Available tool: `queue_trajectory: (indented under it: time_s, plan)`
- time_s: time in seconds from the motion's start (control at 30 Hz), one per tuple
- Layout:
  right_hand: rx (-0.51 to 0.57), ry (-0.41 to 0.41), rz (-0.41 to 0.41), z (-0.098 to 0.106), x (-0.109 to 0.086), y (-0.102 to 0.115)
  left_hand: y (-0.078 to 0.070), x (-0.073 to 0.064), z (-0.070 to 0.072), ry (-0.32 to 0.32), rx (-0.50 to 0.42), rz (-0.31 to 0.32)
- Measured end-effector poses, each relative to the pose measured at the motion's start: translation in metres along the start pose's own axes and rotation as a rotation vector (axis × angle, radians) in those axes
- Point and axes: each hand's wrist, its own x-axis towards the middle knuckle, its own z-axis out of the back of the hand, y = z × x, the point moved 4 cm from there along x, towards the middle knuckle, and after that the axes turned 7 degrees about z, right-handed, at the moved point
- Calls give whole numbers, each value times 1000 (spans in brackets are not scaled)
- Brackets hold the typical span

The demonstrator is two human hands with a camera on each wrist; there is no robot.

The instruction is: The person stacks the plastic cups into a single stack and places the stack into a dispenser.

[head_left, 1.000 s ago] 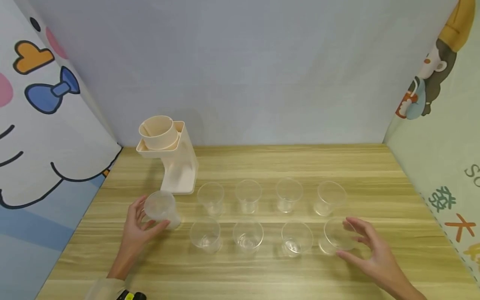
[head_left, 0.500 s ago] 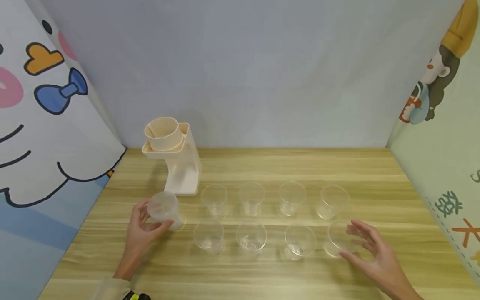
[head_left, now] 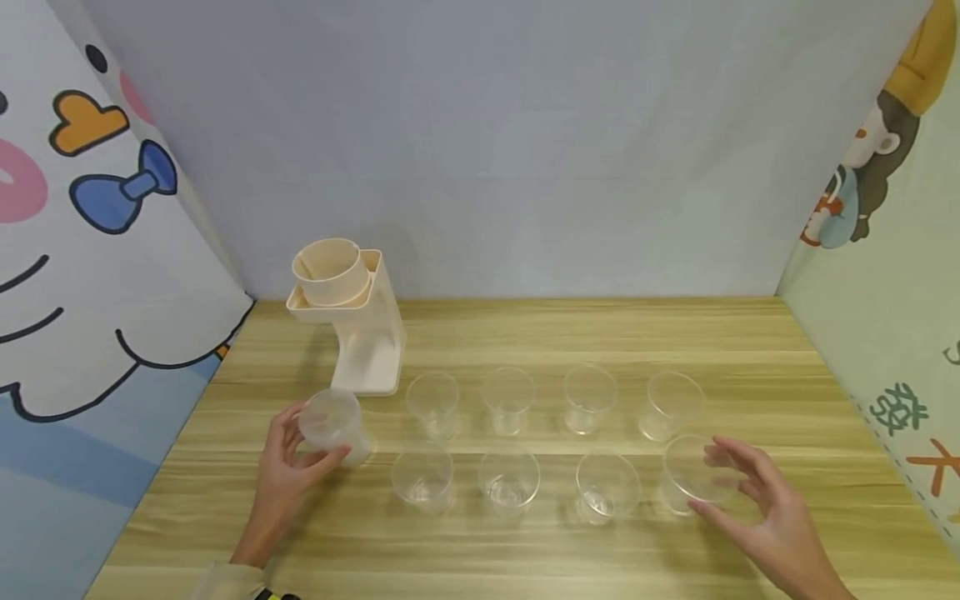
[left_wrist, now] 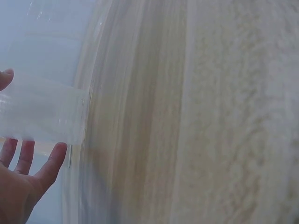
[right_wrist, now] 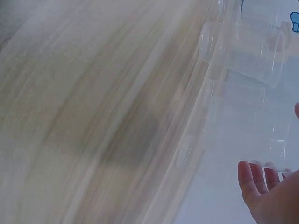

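In the head view my left hand (head_left: 287,477) grips a cloudy translucent plastic cup (head_left: 333,423) standing on the left, thumb and fingers on opposite sides. From the left wrist, fingertips show along the side of that cup (left_wrist: 42,112), its base close to the tabletop. On the right, my right hand (head_left: 776,512) holds a clear plastic cup (head_left: 693,479) between thumb and fingers, near its rim. The right wrist view has the fingers (right_wrist: 259,175) against this cup's side. It is the rightmost cup in the front row.
Left of that cup, more clear cups (head_left: 607,487) stand upright in two rows on the wooden table (head_left: 525,333). Behind the cloudy cup is a cream-coloured stand (head_left: 372,350) with a round holder (head_left: 332,273) on top. A pale backdrop (head_left: 510,167) closes the rear.
The head view has shifted slightly, moving the scene right and down in it. The right-hand cup sits slightly higher and farther right relative to its neighbours. My left hand keeps its grip.
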Motion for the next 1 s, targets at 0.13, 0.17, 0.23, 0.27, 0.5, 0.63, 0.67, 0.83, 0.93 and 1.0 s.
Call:
queue_trajectory:
  time_s: [0.13, 0.17, 0.23, 0.27, 0.5, 0.63, 0.67, 0.83, 0.93, 1.0]
  plan:
    - [-3, 5, -4, 2, 3, 5, -2, -1, -1, 7, -8, -27]
    - [-2, 6, -2, 2, 3, 6, -2, -1, -1, 7, -2, -31]
    - [-2, 6, -3, 3, 4, 9, -3, -1, -1, 4, 7, -37]
    - [-5, 9, -7, 3, 5, 10, -3, -1, -1, 1, 11, -35]
    - [-13, -6, 2, 4, 6, 22, -3, -1, -1, 1, 43, -29]
    - [-9, -6, 7, 6, 9, 28, -4, -2, 0, 2, 48, -28]
    - [-13, -2, 5, 6, 10, 29, -4, -2, 0, 3, 46, -28]
    - [-20, 4, 22, 9, 14, 37, -5, -3, 0, 0, 52, -27]
    - [-3, -5, 49, 10, 16, 41, -5, -3, 0, 0, 60, -29]
    - [16, -10, 67, 11, 18, 43, -4, -3, 0, 3, 58, -32]
